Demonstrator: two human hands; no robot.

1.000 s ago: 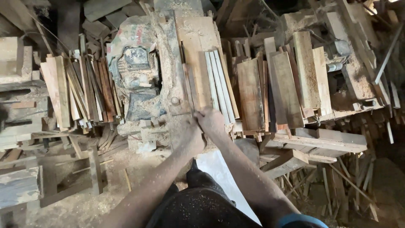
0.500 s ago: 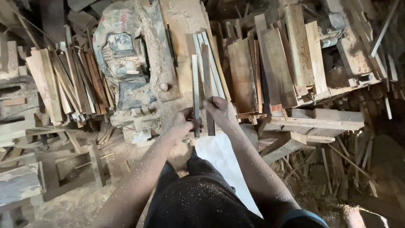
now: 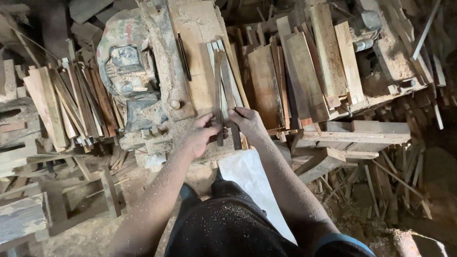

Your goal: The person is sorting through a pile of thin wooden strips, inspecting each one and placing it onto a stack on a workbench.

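I look down at a dusty saw table (image 3: 197, 71) with a blade slot. My left hand (image 3: 200, 134) pinches a thin wooden strip (image 3: 218, 85) near its close end. My right hand (image 3: 247, 122) grips a second, darker strip (image 3: 227, 81) right beside it. Both strips lie lengthwise over a small stack of pale slats (image 3: 235, 90) on the table's right side. Sawdust covers my forearms and dark shorts.
A dusty motor (image 3: 126, 71) sits left of the table, with a pile of thin strips (image 3: 71, 104) beyond it. Wide boards (image 3: 304, 76) lie stacked on the right. Offcuts (image 3: 381, 185) litter the floor at right; a white sack (image 3: 247, 176) lies under my arms.
My hands lifted two strips off the table, drew them back toward me, then set them forward onto the slat stack. The view shifted so the table sits further left.
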